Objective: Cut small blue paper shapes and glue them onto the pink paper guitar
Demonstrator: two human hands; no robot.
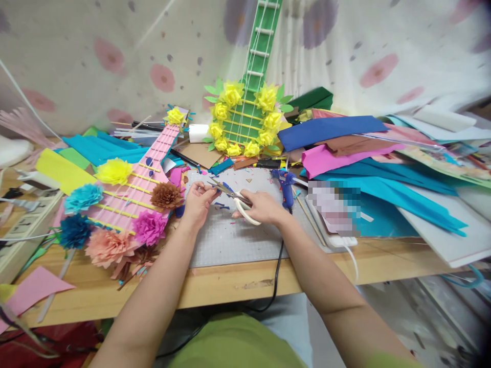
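My right hand [260, 206] is closed around the white handles of a pair of scissors [242, 207]. The blades point left, slightly apart, and reach the fingertips of my left hand [199, 202]. That hand is pinched, thumb against fingers; whatever sits in the pinch is too small to make out. A dark blue scrap [227, 187] shows at the blades, but I cannot tell whether it is held or lies behind them. Both hands are over a grey cutting mat [230, 245] strewn with small blue and pink bits.
Left stands a pink paper guitar [126, 199] with paper flowers; behind is a green one [245, 120] ringed in yellow flowers. A blue glue gun [284, 186] rests right of my hands, its black cord [276, 276] hanging over the table edge. Coloured paper [345, 130] is piled at right.
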